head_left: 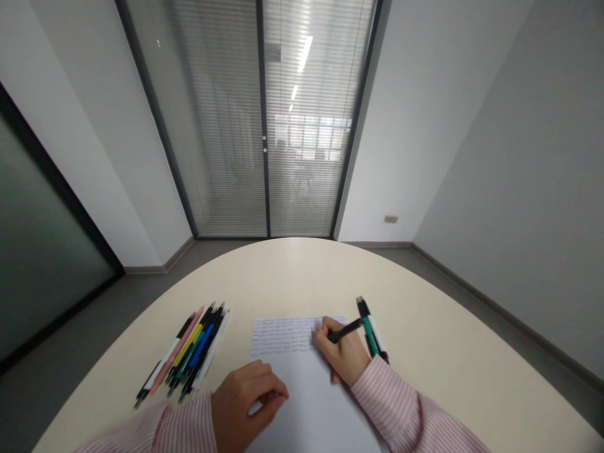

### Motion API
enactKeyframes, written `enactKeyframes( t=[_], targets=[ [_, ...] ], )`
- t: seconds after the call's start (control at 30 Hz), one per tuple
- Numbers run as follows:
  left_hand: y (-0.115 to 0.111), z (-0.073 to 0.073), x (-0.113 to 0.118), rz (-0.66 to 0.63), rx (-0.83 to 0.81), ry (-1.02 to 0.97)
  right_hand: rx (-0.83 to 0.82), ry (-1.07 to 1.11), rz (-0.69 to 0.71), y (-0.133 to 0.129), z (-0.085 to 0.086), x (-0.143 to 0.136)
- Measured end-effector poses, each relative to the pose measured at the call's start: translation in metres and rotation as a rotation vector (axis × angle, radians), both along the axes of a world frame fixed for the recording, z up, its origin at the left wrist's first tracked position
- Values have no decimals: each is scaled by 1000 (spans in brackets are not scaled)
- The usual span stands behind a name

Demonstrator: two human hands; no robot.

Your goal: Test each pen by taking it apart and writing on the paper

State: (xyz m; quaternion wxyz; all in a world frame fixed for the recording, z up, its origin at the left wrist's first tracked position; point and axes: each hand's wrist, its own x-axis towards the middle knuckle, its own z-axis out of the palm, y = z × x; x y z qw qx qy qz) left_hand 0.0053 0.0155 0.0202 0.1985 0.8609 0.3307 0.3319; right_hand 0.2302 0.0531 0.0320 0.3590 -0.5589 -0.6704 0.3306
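My right hand (343, 349) is closed around a black pen (346, 329), over the upper right of a white sheet of paper (306, 402). Lines of small handwriting (283, 336) fill the top of the sheet; the words are too small to read. My left hand (250, 402) lies on the lower left of the paper, its fingers curled in toward the thumb, with nothing visible in them. Just right of my right hand, a few pens (372, 327) with black, green and white barrels lie side by side, partly behind my wrist.
To the left of the paper, a row of several pens (189, 352) in white, pink, yellow, green, blue and black lies slanted on the round cream table (302, 270). Beyond the table's curved far edge stand a glass partition (226, 126) with blinds and white walls (425, 113).
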Motion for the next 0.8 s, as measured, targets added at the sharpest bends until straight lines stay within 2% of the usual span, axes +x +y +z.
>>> enactKeyframes(
  t=[0.2, 0.43, 0.67, 0.8],
  targets=[
    [0, -2, -1, -18, 10, 7, 13, -10, -17, 1, 1, -1],
    [-1, 1, -1, 0, -8, 39, 9, 69, -51, -2, 10, -4],
    [1, 0, -1, -18, 34, 11, -64, 379, -111, -1, 15, 0],
    [2, -3, -1, -15, 45, 14, -73, 605, -53, 1, 24, 0]
  ],
)
